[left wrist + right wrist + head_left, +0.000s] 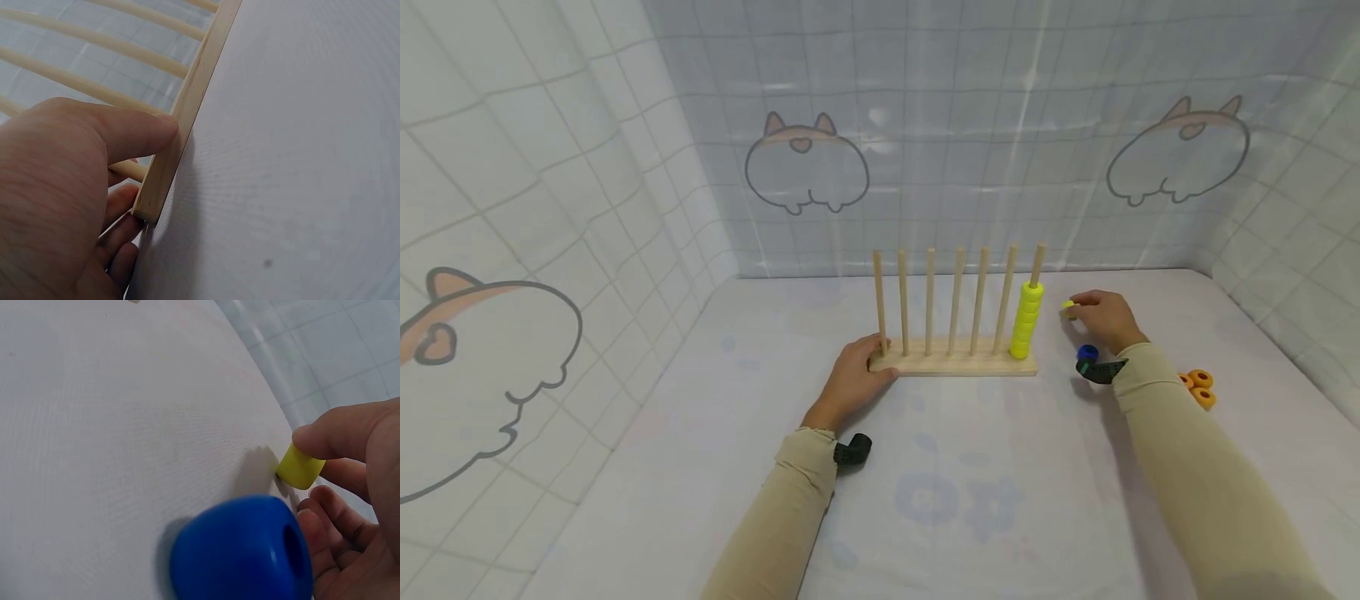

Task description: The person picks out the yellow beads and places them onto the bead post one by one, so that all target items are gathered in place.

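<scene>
A wooden peg stand (958,365) has several upright pegs along its base. Its rightmost peg carries a stack of yellow beads (1026,321); the other pegs are bare. At the base's left end, my left hand (853,375) grips the wood, thumb on the front edge and fingers round the end and back, as the left wrist view shows. My right hand (1105,318), right of the stand, pinches a loose yellow bead (300,467) between thumb and index finger, close over the table. A blue bead (237,550) lies on the table near that hand.
Several orange beads (1204,387) lie in a cluster right of my right forearm, partly hidden by the sleeve. The table (970,517) has a pale printed cloth. Grid-patterned sheets (962,150) hang behind it and at both sides.
</scene>
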`<state>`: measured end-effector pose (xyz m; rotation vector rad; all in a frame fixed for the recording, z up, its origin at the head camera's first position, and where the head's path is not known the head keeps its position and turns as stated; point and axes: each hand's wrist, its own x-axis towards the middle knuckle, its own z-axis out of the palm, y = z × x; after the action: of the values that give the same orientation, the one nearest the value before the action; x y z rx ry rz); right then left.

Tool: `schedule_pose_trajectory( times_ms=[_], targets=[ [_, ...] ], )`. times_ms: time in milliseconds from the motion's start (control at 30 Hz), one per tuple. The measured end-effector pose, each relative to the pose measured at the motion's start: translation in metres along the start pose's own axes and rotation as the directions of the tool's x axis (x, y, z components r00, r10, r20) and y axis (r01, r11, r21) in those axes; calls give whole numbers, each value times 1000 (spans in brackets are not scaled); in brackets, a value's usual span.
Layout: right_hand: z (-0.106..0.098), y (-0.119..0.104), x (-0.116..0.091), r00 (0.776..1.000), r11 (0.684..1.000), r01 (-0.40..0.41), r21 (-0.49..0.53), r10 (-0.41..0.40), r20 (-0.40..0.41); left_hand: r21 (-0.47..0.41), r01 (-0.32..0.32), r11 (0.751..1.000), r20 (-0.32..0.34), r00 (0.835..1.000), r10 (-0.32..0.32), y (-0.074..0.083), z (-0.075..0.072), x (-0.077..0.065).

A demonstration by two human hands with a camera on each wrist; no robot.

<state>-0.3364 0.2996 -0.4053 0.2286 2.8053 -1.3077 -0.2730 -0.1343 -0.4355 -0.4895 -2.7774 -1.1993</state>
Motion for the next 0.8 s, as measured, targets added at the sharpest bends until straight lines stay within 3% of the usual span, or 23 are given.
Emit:
schedule_pose_trajectory(
  times_ms=[300, 533, 800],
  targets=[
    [-1, -1, -1, 1000, 1000, -2, 23, 3, -26, 0, 5, 1000, 10, 1000, -5, 1, -1, 0],
    [-4, 2, 0, 996, 992, 29, 122, -18, -92, -7, -4, 1000, -1, 1000, 4, 1, -1, 0],
    [-5, -3, -3, 995, 962, 52, 269, -26, -101, -12, -9, 1000, -1, 1000, 9, 1, 0, 1]
  ],
)
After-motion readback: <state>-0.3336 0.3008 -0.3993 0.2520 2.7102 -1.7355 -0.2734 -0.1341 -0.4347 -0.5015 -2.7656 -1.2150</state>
